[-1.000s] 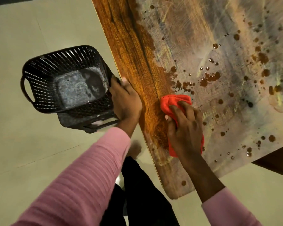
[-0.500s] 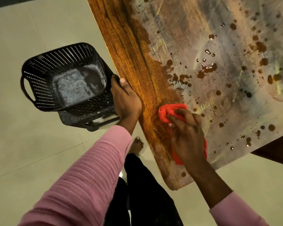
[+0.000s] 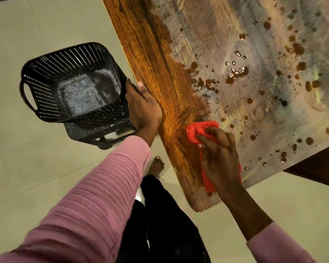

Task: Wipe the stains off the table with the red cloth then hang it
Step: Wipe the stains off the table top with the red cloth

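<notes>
Your right hand (image 3: 219, 160) lay palm-down on the red cloth (image 3: 195, 132), fingers spread and curled over its bunched top, pressing it flat to the table (image 3: 146, 54) instead of pinching it. The cloth sat near the table's near corner, at the line where the dark, wiped wood met the pale smeared surface; a strip of it showed beyond your wrist too.

Your left hand (image 3: 142, 109) was closed over the table's edge, thumb on top, bracing you. It held nothing else, though it sat just beside the black basket (image 3: 68, 84) standing on the floor (image 3: 36, 168).

The cloth looked soft, light and limp, so I judged it would crumple under any sideways push unless your palm kept weight on it. A damp cloth would probably also drag on the wood. For wiping, the flat-palm hold over the middle seemed right. For hanging, you would do better to take it by one edge or corner and let it fall open.

Beyond the cloth, brown stains (image 3: 235, 73) were scattered over most of the pale area, some glossy and seemingly wet, running out to the far right edge. By my reckoning the wiping was less than half done. No hook or rail for hanging was in view.
</notes>
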Tool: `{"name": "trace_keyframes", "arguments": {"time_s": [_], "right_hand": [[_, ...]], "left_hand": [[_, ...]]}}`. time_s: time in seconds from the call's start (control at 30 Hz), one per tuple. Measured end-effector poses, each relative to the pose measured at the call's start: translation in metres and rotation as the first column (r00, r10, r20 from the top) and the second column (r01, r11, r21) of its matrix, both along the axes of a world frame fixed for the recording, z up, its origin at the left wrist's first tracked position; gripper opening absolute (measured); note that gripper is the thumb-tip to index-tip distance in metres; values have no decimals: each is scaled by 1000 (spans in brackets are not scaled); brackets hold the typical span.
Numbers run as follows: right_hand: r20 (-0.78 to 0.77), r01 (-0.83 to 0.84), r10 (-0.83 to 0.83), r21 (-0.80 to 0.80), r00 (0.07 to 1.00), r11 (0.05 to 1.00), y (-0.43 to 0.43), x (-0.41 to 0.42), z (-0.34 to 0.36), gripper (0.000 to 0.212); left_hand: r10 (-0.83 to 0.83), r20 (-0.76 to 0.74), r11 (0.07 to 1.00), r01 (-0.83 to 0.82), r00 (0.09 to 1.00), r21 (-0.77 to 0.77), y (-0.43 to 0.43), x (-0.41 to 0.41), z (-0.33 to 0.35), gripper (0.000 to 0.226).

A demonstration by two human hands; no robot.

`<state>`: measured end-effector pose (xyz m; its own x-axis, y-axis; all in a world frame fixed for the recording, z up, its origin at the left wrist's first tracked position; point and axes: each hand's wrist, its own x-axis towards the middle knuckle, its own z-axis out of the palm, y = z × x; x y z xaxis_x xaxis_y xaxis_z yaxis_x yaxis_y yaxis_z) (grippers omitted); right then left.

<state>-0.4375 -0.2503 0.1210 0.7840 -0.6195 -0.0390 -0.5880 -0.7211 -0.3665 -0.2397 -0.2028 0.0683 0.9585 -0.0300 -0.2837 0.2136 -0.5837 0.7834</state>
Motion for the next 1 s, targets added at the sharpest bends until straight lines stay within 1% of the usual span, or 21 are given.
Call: {"name": "trace_keyframes", "arguments": {"time_s": [0.07, 0.1, 0.17, 0.23, 0.27, 0.3, 0.37, 0.47, 0.53, 0.57, 0.6, 0.73, 0.8, 0.83, 0.87, 0.9, 0.93, 1.0], "right_hand": [[19, 51, -51, 14, 999, 999, 7, 1, -1, 37], [23, 30, -31, 30, 999, 999, 18, 0, 0, 39], [4, -91, 91, 52, 996, 995, 49, -5, -2, 37], [-28, -256, 257, 39, 966, 966, 74, -17, -5, 28], [-29, -305, 306, 38, 952, 952, 77, -23, -5, 28], [-16, -311, 311, 37, 950, 950, 73, -27, -5, 28], [12, -209, 208, 45, 978, 977, 54, -34, -4, 31], [28, 36, -38, 72, 999, 997, 23, -40, -3, 35], [35, 98, -101, 96, 994, 991, 23, -39, -3, 37], [45, 82, -87, 91, 995, 992, 29, -38, -2, 39], [55, 33, -37, 78, 998, 996, 40, -40, -1, 40], [48, -227, 225, 40, 973, 973, 82, -58, -6, 27], [26, -314, 313, 48, 949, 948, 79, -68, -11, 28], [22, -325, 324, 42, 946, 945, 71, -71, -11, 30], [21, -288, 287, 44, 958, 957, 61, -75, -9, 32], [24, -202, 201, 49, 979, 978, 49, -77, -7, 34], [22, -89, 87, 61, 996, 994, 37, -80, -5, 36], [30, 107, -110, 85, 993, 991, 23, -81, -1, 38]], "left_hand": [[5, -9, 1000, -5, 1000, -2, 0, -1, 1, 52], [5, -10, 1000, -5, 1000, -1, 0, -1, 2, 52], [2, -2, 1000, -2, 1000, 5, -1, -1, 6, 52], [1, 12, 1000, -1, 1000, 12, -1, -3, 9, 53], [0, 14, 1000, -1, 1000, 17, 0, -4, 11, 54], [-9, 17, 1000, 8, 1000, 28, 1, -7, 12, 54], [-45, 19, 998, 44, 999, 54, 6, -17, 12, 54], [-68, -11, 996, 69, 998, 52, 22, -57, 9, 55], [-28, -75, 999, 31, 997, 36, 25, -79, 9, 56], [3, -93, 999, 0, 996, 36, 25, -85, 9, 56], [19, -89, 999, -16, 996, 36, 25, -88, 9, 56], [-12, 13, 999, 12, 1000, 31, 24, -88, 9, 53], [21, 18, 999, -21, 1000, 41, 25, -89, 7, 54], [29, 26, 998, -30, 999, 49, 26, -89, 6, 54], [25, 35, 998, -27, 999, 58, 26, -90, 6, 54], [21, 44, 998, -23, 999, 64, 25, -89, 5, 54], [25, 46, 997, -28, 999, 66, 25, -89, 4, 54], [43, 47, 997, -46, 998, 61, 25, -89, 2, 53]]}}
